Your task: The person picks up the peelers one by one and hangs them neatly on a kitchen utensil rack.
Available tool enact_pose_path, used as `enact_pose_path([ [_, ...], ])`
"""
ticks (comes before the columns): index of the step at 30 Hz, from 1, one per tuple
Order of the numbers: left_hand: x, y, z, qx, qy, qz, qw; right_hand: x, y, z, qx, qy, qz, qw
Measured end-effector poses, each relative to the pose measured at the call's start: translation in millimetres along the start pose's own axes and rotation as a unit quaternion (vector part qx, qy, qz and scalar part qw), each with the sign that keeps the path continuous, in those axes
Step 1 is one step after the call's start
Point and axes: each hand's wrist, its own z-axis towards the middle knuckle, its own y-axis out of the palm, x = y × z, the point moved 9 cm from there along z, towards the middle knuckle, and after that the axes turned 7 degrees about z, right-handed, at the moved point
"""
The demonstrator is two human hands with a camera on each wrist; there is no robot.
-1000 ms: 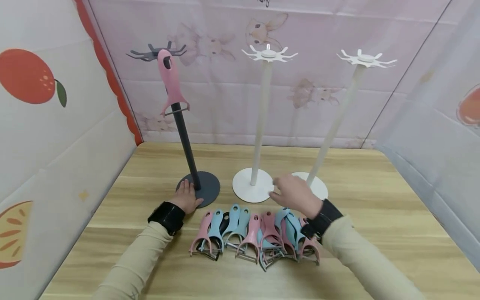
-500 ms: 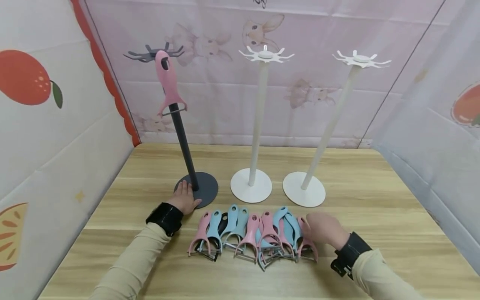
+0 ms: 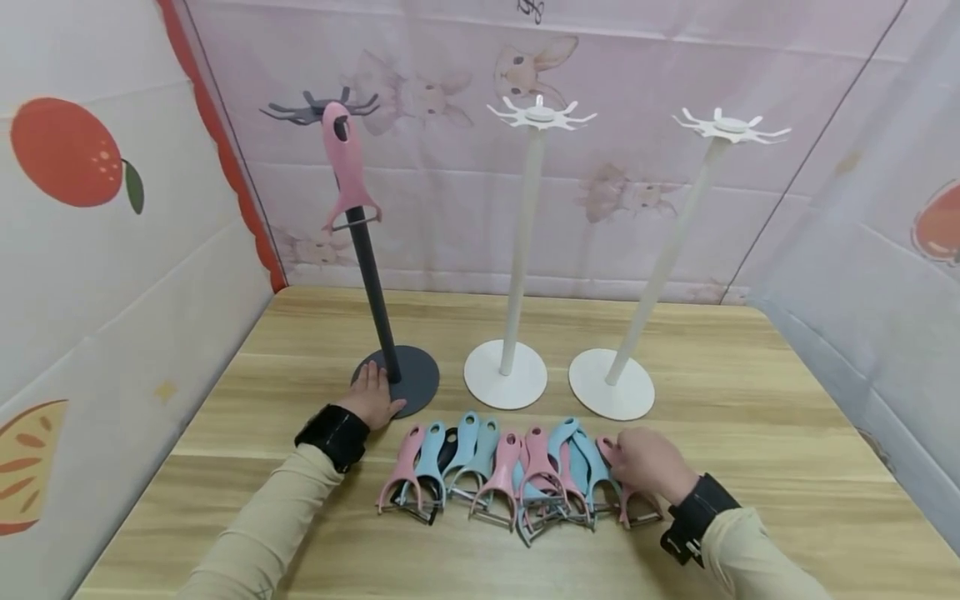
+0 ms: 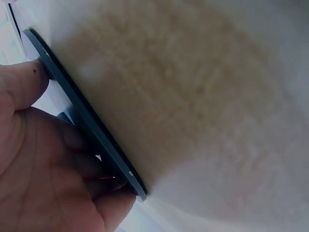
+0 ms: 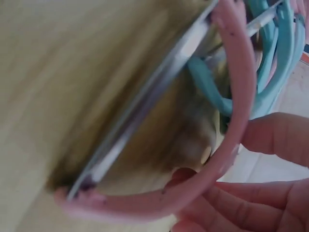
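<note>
My left hand [image 3: 372, 393] lies flat on the round base [image 3: 414, 373] of the dark grey stand [image 3: 372, 283]; the left wrist view shows my palm [image 4: 43, 169] against the base's edge [image 4: 91, 116]. One pink peeler [image 3: 343, 167] hangs from that stand's top hooks. A row of pink and blue peelers [image 3: 487, 467] lies on the table in front of me. My right hand [image 3: 647, 462] grips the pink peeler [image 3: 633, 504] at the row's right end. In the right wrist view my fingers [image 5: 260, 193] curl round its pink frame [image 5: 231, 121], blade facing away.
Two white stands [image 3: 521, 250] [image 3: 663, 258] with bare hooks stand right of the grey one. Fabric walls close the wooden table [image 3: 750, 433] on the left, back and right.
My right hand came down from the white stands' bases to the right end of the row and took hold of the pink peeler there. The left hand stayed on the grey base.
</note>
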Motion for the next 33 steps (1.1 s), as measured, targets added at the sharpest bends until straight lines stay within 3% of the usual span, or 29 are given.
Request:
enact_pose_path([
  [4,4.3,-5.6,-7.2,-0.004,-0.002,0.006,1.0,-4,-8,3,0.018,-0.01,0.014,1.0],
  [7,5.0,-6.7,-10.0,-0.007,-0.007,0.0,1.0,-17,-25,6,0.065,-0.051,0.025,0.996],
  [13,4.2,-7.6,-11.8,-0.004,-0.014,-0.015,0.9998,-69,-62,13,0.138,-0.166,0.065,0.974],
  [17,4.1,-7.8,-11.5,0.0,-0.016,-0.01,0.9998,-113,-90,18,0.204,-0.234,0.084,0.947],
  [19,3.6,-7.0,-10.9,0.0,-0.016,-0.012,0.9998,-138,-104,19,0.238,-0.275,0.095,0.927],
  [23,3.1,-6.5,-9.1,0.002,-0.014,-0.013,0.9998,-184,-124,24,0.258,-0.342,0.151,0.891],
  [26,3.4,-7.7,-9.6,0.002,-0.013,-0.005,0.9999,-212,-135,31,0.263,-0.371,0.177,0.873],
  [31,3.1,-6.2,-8.8,0.004,-0.013,0.004,0.9999,-251,-159,38,0.331,-0.409,0.172,0.833],
  [33,1.6,-4.4,-7.2,0.008,-0.017,0.0,0.9998,-263,-169,42,0.351,-0.409,0.169,0.825],
])
